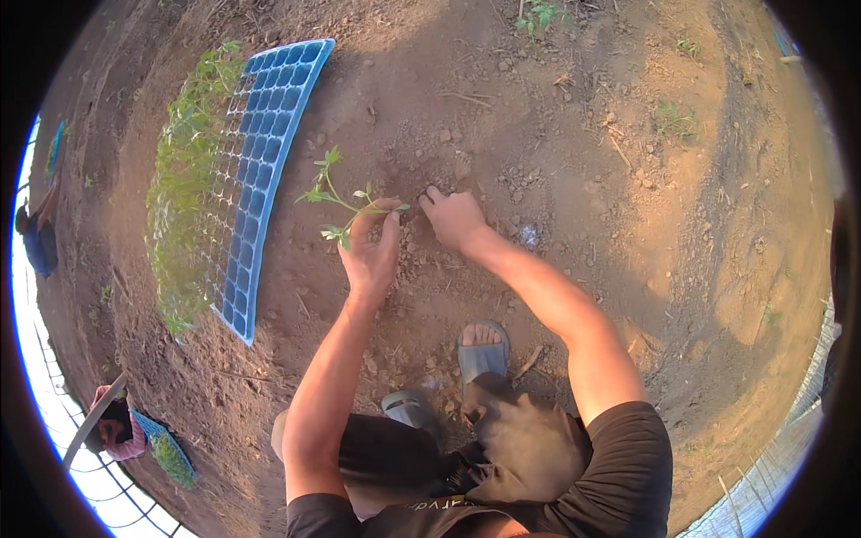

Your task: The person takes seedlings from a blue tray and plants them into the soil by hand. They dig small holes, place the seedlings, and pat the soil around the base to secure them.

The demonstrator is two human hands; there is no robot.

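My left hand (374, 249) pinches the stem of a leafy green seedling (334, 195), whose top leans up and to the left. Its lower end is by my fingertips; whether roots hang there I cannot tell. Just to the right, my right hand (452, 214) has its fingertips down in loose brown soil (430, 161), with the fingers bent; what lies under them is hidden. Left of my hands lies a blue plastic seedling tray (289, 128), its right-hand cells without plants and its left side full of green seedlings (188, 181).
My sandalled feet (483, 356) rest below my hands. Small plants (675, 120) stand in the soil at the upper right. At the far left are a person in dark clothes (39, 245) and, lower, a person in pink sleeves (128, 447) beside another blue seedling tray (151, 424).
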